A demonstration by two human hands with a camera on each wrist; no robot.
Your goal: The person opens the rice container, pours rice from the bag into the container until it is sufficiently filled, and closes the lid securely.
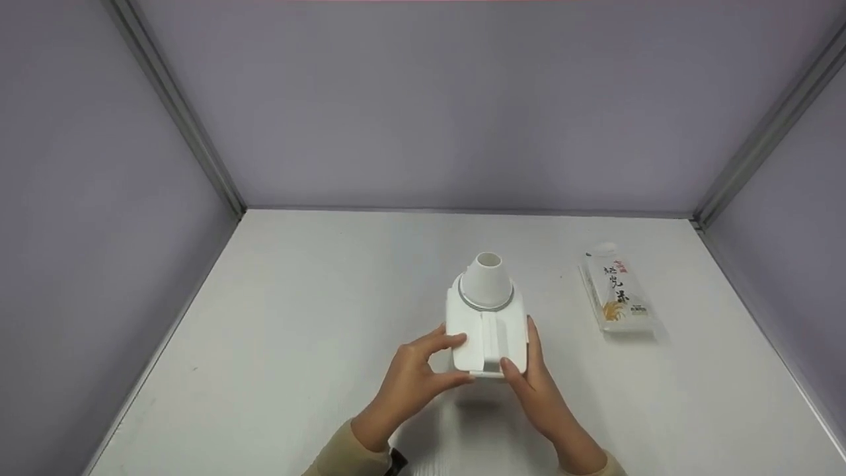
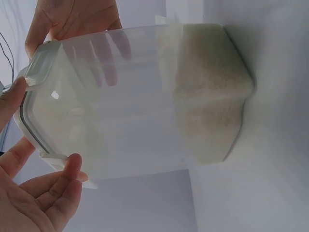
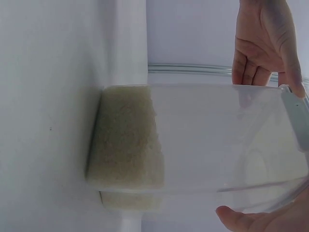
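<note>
A clear storage container [image 2: 140, 106] stands upright on the table with rice [image 2: 210, 92] filling its lower part. Its white lid [image 1: 466, 317] carries a cone-shaped white piece [image 1: 487, 287] with an opening at the top. My left hand [image 1: 411, 380] pinches the lid's left edge, index finger on top and thumb at the front; in the left wrist view its fingers curl at a side latch [image 2: 54, 160]. On the other side my right hand [image 1: 538, 396] grips the container and lid, thumb at the front corner and fingers along the side.
A clear plastic packet with printed characters [image 1: 615, 287] lies on the white table [image 1: 297, 297] to the right of the container. Grey panels [image 1: 462, 106] enclose the table at the back and on both sides.
</note>
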